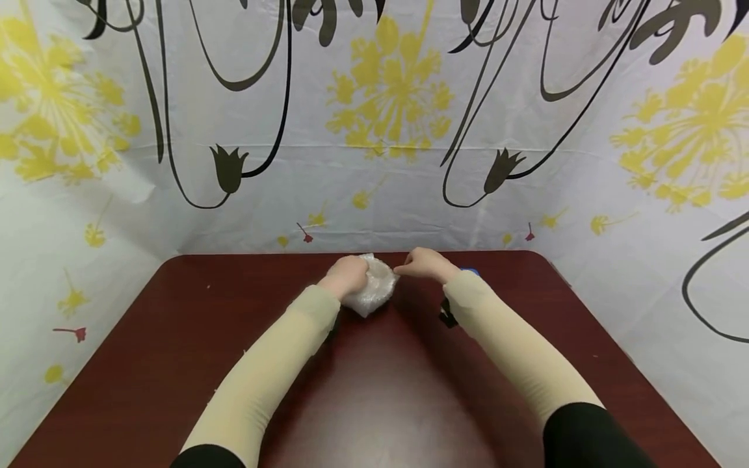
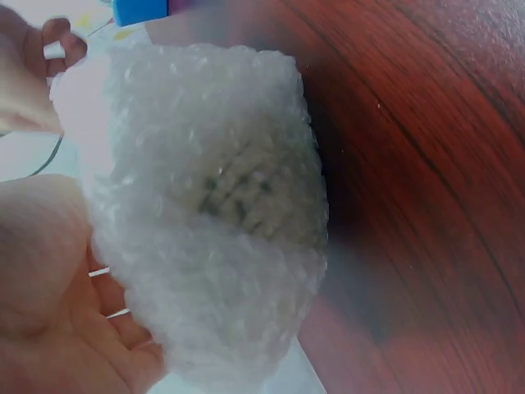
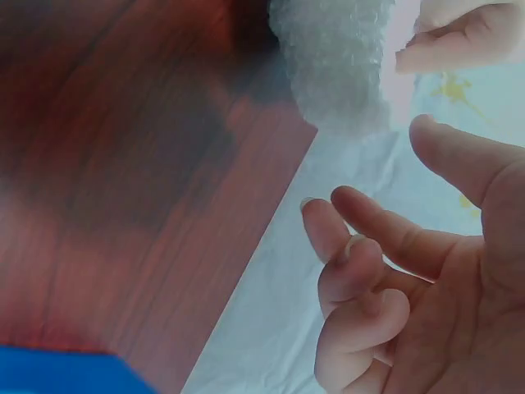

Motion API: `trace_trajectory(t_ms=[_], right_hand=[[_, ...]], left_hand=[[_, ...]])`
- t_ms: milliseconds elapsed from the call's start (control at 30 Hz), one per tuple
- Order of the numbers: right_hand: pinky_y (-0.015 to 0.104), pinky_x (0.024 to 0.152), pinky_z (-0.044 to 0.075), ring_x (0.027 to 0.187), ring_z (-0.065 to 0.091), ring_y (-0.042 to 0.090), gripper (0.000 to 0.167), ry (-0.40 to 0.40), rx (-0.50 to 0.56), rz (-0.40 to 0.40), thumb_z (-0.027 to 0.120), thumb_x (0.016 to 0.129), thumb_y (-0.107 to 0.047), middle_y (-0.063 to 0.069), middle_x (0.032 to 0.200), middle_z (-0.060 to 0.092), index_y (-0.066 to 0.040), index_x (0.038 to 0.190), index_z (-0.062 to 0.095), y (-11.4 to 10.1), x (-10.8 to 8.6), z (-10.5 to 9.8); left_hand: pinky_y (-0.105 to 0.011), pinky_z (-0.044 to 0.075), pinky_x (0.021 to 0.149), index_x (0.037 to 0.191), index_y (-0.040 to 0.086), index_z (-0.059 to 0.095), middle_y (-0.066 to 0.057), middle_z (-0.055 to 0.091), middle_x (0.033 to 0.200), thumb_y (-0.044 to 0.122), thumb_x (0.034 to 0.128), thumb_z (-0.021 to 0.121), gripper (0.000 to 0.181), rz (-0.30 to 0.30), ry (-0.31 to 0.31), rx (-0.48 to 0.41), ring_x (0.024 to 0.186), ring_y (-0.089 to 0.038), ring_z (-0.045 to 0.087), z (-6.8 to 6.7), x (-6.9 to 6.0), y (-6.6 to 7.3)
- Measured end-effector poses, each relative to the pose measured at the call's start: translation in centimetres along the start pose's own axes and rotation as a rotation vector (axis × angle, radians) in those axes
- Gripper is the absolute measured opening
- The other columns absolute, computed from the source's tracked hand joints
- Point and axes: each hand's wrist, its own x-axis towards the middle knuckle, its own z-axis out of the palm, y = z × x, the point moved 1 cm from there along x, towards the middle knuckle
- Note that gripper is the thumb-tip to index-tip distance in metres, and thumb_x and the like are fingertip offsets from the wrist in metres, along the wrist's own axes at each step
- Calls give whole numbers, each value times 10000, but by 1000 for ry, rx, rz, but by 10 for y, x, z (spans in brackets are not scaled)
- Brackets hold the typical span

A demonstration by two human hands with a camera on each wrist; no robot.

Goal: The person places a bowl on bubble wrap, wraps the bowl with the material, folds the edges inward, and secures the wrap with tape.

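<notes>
A bundle of clear bubble wrap (image 1: 379,286) is held by my left hand (image 1: 349,274) above the far part of the table. Through the wrap, the left wrist view shows something pale with dark marks; its kind cannot be made out. The left fingers (image 2: 123,353) curl along one side of the bundle. Beside its other side is my right hand (image 1: 430,264), with thumb and fingers apart in the right wrist view. Its fingers (image 3: 353,271) are loosely bent, hold nothing, and stand a little away from the wrap.
A blue object (image 3: 66,373) lies on the table near the right hand, mostly hidden by the right sleeve in the head view. A black item (image 1: 447,314) shows beside that sleeve. The dark red table (image 1: 175,338) ends at a patterned white cloth (image 1: 328,195).
</notes>
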Motion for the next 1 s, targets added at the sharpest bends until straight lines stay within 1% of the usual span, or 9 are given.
trace_trajectory(t_ms=[100,167,333,400,500,700,833,933,1000], right_hand=[[376,725,494,831,607,211,403,38,27,-15,595,942,-405,85,953,667,-32,1050,704,14,-17,-4],[435,838,497,1029,604,271,461,65,49,-19,587,950,-403,144,1191,635,-20,1196,661,25,-30,-7],[403,730,496,893,606,264,421,138,107,-18,578,963,-388,143,1108,654,-31,1167,673,53,-63,-15],[367,676,479,837,596,259,418,163,124,-17,570,969,-382,148,1049,661,-23,1158,672,66,-75,-19],[342,615,441,745,558,256,405,201,148,-1,565,978,-360,163,957,658,-1,1131,674,86,-91,-23],[376,708,480,894,599,280,411,238,198,44,555,987,-346,126,958,679,27,1100,685,119,-112,-18],[358,704,483,892,594,283,439,224,242,77,551,986,-367,160,977,683,39,1085,687,131,-116,-10],[337,611,485,721,572,230,428,213,288,108,558,986,-350,153,919,676,50,1077,680,136,-117,-3],[328,557,482,616,540,194,418,204,329,122,561,988,-335,142,878,660,58,1079,670,138,-117,1]], left_hand=[[-375,445,987,1247,49,648,-110,618,1266,52,967,467,334,48,36,-29,1187,-275,553,-2,-1,-4],[-374,424,1014,1274,63,638,-98,608,1288,50,964,458,359,86,74,-38,1219,-271,532,-3,-4,-7],[-391,452,960,1275,86,638,-91,634,1214,72,956,482,355,192,244,0,1129,-280,571,-1,-22,-13],[-398,470,928,1274,102,639,-77,635,1210,123,968,497,338,216,278,3,1109,-271,582,-1,-32,-14],[-404,485,918,1294,139,635,-35,632,1255,249,993,511,344,246,245,2,1147,-237,583,3,-45,-15],[-391,532,815,1310,205,634,12,664,1208,491,966,529,459,318,167,104,1042,-178,637,17,-58,-16],[-365,525,716,1110,243,702,57,698,953,499,896,637,340,345,179,189,873,-155,644,23,-56,-17],[-353,495,650,852,249,644,94,602,716,425,877,693,184,339,165,212,726,-136,587,24,-54,-17],[-349,480,615,747,241,580,96,534,633,402,881,701,241,322,137,206,658,-131,541,23,-52,-16]])
